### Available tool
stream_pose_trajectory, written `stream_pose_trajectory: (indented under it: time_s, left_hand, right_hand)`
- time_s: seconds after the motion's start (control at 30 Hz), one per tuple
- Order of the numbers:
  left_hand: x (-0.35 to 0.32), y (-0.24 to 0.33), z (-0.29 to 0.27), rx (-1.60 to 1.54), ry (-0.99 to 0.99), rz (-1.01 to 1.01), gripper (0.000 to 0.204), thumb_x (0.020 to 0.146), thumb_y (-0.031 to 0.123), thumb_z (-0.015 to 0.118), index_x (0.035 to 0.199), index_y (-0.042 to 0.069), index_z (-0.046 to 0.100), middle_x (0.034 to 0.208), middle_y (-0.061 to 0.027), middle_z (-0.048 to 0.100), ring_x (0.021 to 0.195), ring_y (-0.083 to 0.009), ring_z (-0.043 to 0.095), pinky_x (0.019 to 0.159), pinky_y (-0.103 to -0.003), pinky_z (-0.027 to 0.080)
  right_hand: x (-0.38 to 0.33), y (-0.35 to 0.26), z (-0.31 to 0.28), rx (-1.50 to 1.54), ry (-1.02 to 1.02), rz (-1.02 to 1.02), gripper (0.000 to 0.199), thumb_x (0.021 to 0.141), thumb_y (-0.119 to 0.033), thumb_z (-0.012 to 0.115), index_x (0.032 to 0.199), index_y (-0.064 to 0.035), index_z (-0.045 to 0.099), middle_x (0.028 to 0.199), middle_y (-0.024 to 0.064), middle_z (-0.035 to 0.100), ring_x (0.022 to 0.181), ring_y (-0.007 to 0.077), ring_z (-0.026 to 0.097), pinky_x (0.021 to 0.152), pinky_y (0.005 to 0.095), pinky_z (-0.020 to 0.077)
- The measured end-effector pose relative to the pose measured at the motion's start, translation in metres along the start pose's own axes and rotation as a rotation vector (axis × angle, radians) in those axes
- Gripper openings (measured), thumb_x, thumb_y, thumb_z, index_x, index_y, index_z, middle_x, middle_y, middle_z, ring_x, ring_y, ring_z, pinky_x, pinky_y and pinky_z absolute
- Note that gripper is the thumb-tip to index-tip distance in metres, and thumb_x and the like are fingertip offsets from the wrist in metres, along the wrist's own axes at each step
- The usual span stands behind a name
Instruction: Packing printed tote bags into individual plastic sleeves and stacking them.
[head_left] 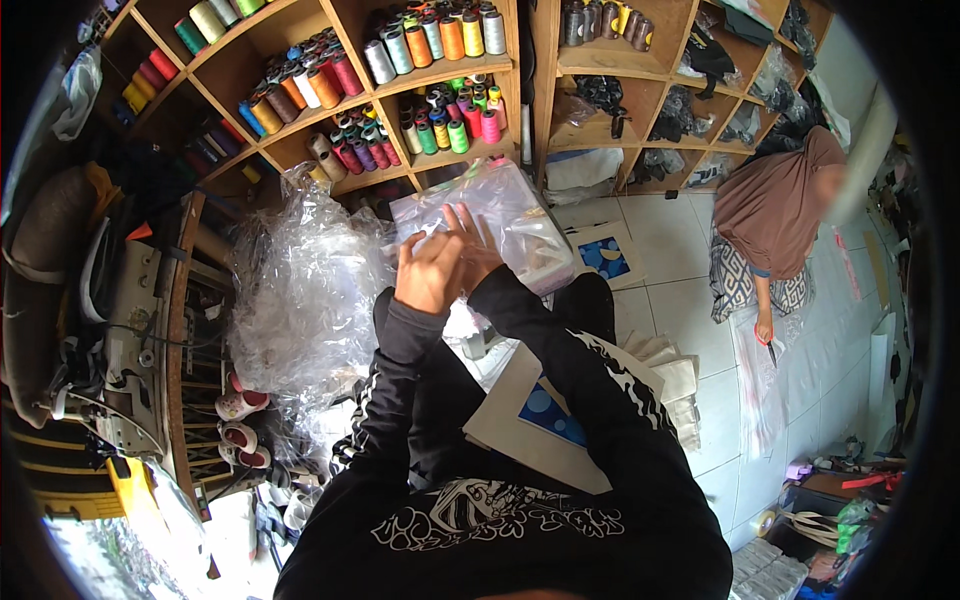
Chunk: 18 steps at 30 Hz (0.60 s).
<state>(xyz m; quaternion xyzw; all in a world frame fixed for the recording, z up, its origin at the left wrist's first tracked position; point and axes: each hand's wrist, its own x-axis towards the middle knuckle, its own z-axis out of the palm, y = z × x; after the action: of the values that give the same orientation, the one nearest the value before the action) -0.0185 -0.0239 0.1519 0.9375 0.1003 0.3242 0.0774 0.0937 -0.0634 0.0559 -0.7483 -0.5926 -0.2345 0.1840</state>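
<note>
Handling one box-shaped plastic pack (540,235), two bare hands close together

Item one, left hand (427,275): uppermost in my remote view, over the pack's near left part, fingers bent; I cannot tell whether they pinch any film.
Item two, right hand (482,262): just beside and partly behind the left, fingers looking extended rather than clenched, seemingly laid on the film; nothing seen in its grasp.
Item three, the pack: directly beneath both hands, transparent and glossy, reaching farther out on the right hand's side. Contents unclear to me.
Item four, crumpled transparent plastic (300,300): one large heap, left of the left hand.
Item five, thread cones (435,45): many colours, shelved beyond the hands.
Item six, blue-patterned sheet (605,257): on the floor, right of the right hand.
Item seven, card with a blue panel (555,412): nearer the body than the hands, partly under the right sleeve (590,370).
Item eight, co-worker (785,215): well off to the right, red-handled scissors (768,345) at hand.

Handling note: I judge the film slippery and apt to wrinkle. Best spread one palm flat as an anchor, work with the other's fingertips, and smooth outward gently, without tugging.
</note>
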Motion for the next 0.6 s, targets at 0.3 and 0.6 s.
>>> stream_pose_trajectory:
  time_s: [0.3,0.6]
  left_hand:
    - [-0.014,0.027,-0.023,-0.281,0.073,0.074,0.016,0.068,-0.005,0.053,0.081,0.004,0.056,0.092,-0.0071,0.063,0.098,-0.0227,0.059,0.100,-0.045,0.028]
    - [-0.036,0.020,0.005,-0.265,0.290,-0.307,0.020,0.068,0.000,0.058,0.088,0.003,0.057,0.114,-0.0142,0.049,0.108,-0.0333,0.048,0.093,-0.040,0.035]
  right_hand:
    - [0.005,0.019,-0.004,0.213,0.226,-0.185,0.034,0.083,-0.028,0.047,0.109,-0.0080,0.050,0.113,0.0056,0.055,0.113,0.0233,0.050,0.096,0.0442,0.0316]
    - [0.010,0.016,0.001,0.348,-0.196,0.115,0.023,0.088,-0.024,0.047,0.099,-0.0037,0.046,0.102,0.0183,0.057,0.066,0.0342,0.061,0.058,0.0418,0.0479]
